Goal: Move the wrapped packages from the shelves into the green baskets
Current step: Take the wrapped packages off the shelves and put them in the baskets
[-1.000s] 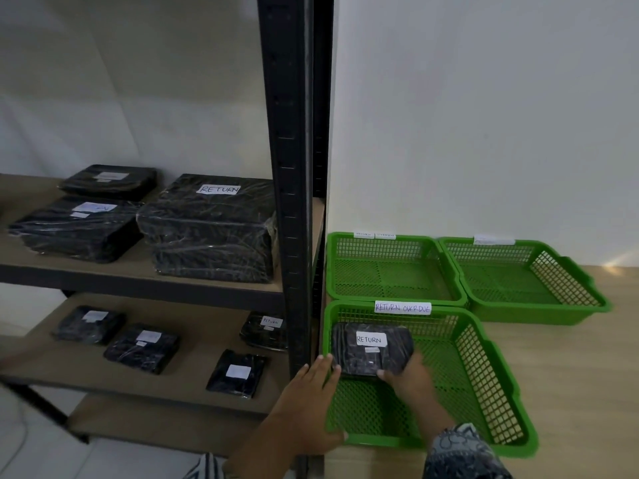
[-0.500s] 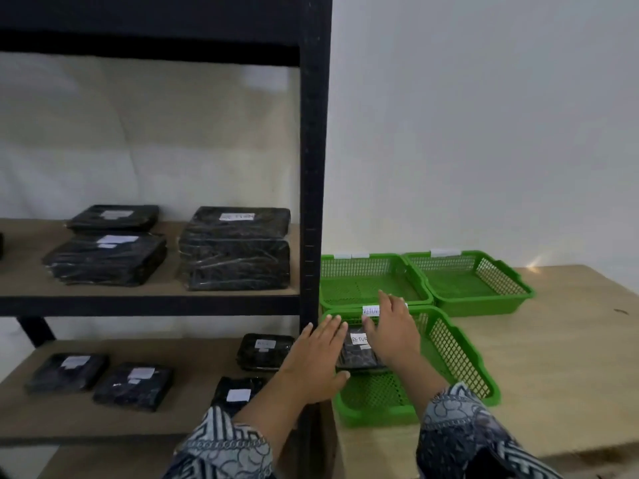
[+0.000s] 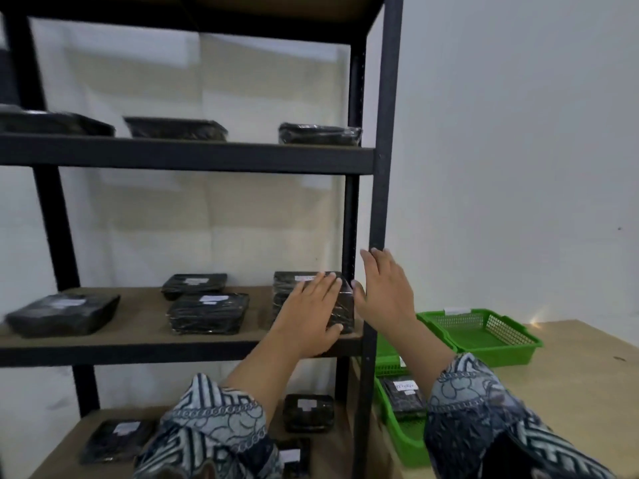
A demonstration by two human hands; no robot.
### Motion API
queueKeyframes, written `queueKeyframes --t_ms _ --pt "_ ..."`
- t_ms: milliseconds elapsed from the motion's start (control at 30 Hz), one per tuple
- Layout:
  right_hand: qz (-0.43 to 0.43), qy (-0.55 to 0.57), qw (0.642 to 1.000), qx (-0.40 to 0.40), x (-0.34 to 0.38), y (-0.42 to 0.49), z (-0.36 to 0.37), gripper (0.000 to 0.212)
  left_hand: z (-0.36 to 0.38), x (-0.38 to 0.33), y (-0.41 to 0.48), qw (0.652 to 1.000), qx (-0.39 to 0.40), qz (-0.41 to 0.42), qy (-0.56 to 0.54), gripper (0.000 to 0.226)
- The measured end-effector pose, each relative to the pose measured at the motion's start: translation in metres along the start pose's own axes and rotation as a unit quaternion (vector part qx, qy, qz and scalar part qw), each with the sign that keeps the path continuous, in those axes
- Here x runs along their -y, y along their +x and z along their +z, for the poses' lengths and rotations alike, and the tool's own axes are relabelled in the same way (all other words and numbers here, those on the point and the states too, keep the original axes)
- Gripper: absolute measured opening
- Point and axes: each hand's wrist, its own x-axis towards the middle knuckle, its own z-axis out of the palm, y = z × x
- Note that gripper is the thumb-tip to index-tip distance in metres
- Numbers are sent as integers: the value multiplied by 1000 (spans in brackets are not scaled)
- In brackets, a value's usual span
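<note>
A tall black wrapped package (image 3: 342, 307) with a white label stands at the right end of the middle shelf (image 3: 145, 335). My left hand (image 3: 309, 314) lies flat against its front left side, fingers straight. My right hand (image 3: 385, 292) is raised by the package's right side, in front of the black upright post (image 3: 378, 216), fingers straight; whether it touches the package I cannot tell. One small wrapped package (image 3: 404, 397) lies in the near green basket (image 3: 397, 440), partly behind my right sleeve.
More black packages sit on the top shelf (image 3: 320, 133), the middle shelf (image 3: 207, 312) and the lower shelf (image 3: 307, 413). Another green basket (image 3: 484, 335) stands on the wooden table (image 3: 570, 375) to the right, by the white wall.
Both hands left the package in the near basket and rose to the tall package on the middle shelf. The view tilted upward, bringing the top shelf into sight.
</note>
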Motion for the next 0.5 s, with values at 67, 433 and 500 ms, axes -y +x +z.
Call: queueKeyframes --t_ms 67,433,500 --pt "-26 2 999 -23 26 16 -18 58 -29 19 1 1000 -24 -13 6 74" --pt "-104 -17 992 -76 99 118 -71 54 -132 118 33 987 -109 -81 85 75" --pt "-117 -15 989 -90 107 136 -73 52 -144 135 42 982 -126 -90 107 75"
